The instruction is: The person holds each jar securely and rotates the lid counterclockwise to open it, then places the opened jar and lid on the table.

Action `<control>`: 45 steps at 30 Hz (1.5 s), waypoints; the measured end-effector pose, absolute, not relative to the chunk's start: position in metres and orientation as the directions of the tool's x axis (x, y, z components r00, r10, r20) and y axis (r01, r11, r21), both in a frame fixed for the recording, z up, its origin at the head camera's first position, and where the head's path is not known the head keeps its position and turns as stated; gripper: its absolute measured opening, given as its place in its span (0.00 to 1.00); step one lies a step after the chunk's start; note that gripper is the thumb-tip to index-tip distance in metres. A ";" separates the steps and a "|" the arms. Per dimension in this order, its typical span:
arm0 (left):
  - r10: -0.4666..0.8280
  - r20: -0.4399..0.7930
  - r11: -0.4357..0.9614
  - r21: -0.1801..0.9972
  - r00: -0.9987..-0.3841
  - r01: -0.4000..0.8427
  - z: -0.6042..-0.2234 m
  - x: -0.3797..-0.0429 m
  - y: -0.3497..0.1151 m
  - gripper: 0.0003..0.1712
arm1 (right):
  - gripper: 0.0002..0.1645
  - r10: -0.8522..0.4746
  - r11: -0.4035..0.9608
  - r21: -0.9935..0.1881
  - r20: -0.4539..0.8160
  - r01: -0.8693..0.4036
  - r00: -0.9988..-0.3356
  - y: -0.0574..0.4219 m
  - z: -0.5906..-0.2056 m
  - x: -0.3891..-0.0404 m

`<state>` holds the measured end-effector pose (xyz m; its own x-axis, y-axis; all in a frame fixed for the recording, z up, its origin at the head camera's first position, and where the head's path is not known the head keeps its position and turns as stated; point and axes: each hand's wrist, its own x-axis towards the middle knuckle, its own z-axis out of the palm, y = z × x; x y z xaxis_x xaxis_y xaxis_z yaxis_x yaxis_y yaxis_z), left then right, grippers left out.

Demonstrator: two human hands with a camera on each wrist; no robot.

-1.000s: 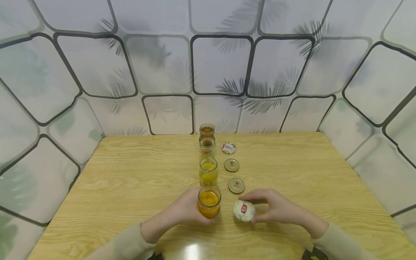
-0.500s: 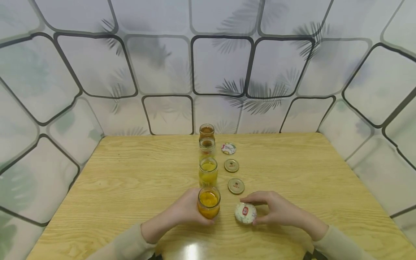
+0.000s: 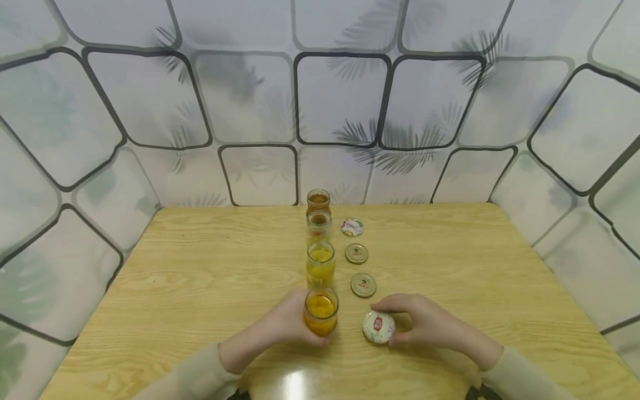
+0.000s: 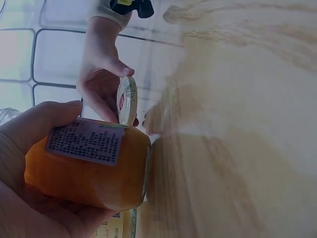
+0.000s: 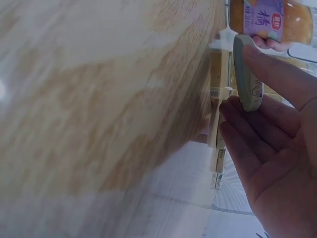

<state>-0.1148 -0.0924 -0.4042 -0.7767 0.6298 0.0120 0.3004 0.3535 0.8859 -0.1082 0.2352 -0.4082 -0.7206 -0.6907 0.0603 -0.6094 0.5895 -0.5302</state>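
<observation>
In the head view my left hand (image 3: 295,325) grips an uncapped glass jar (image 3: 321,325) of orange fruit from its left side. The left wrist view shows that jar's printed label (image 4: 86,141), with fingers and thumb wrapped about the glass. My right hand (image 3: 420,322) pinches a pale lid (image 3: 378,326) with a red mark, just right of the jar. Seen from the right wrist, the lid (image 5: 247,74) sits between thumb and fingertips, its flat side close over the table.
Beyond the held jar, a line of open jars runs back: a yellow one (image 3: 320,269), a paler one (image 3: 319,230) and a brown one (image 3: 318,204). Beside them lie two gold lids (image 3: 363,285) (image 3: 356,254) and a patterned lid (image 3: 352,227). Patterned walls enclose the wooden table (image 3: 225,255).
My right hand has shifted slightly right and nearer to me with the lid, then stayed almost still. The left hand and the jar have hardly moved.
</observation>
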 end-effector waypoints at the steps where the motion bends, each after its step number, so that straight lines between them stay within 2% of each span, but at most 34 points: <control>1: 0.626 0.008 0.357 0.886 -0.780 0.296 -0.405 -0.114 -0.092 0.26 | 0.36 -0.692 0.590 -0.527 0.060 -0.611 -0.720 0.235 -0.408 -0.108; 12: 0.617 0.012 0.331 0.903 -0.787 0.273 -0.413 -0.111 -0.088 0.26 | 0.36 -0.702 0.588 -0.495 0.082 -0.640 -0.708 0.236 -0.412 -0.107; 20: 0.639 0.003 0.294 0.923 -0.769 0.248 -0.415 -0.109 -0.090 0.24 | 0.38 -0.709 0.605 -0.392 0.130 -0.693 -0.693 0.231 -0.418 -0.103; 30: 0.642 0.000 0.318 0.910 -0.767 0.266 -0.417 -0.109 -0.093 0.32 | 0.37 -0.722 0.606 -0.312 0.169 -0.731 -0.671 0.228 -0.417 -0.102; 45: 0.592 -0.057 0.382 0.898 -0.804 0.218 -0.413 -0.106 -0.093 0.41 | 0.38 -0.719 0.628 -0.308 0.121 -0.714 -0.685 0.228 -0.416 -0.103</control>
<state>-0.1060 -0.0926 -0.4125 -0.8035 0.5925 -0.0574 0.2178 0.3823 0.8980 -0.1027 0.2277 -0.4164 -0.6846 -0.7189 0.1208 -0.7143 0.6284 -0.3081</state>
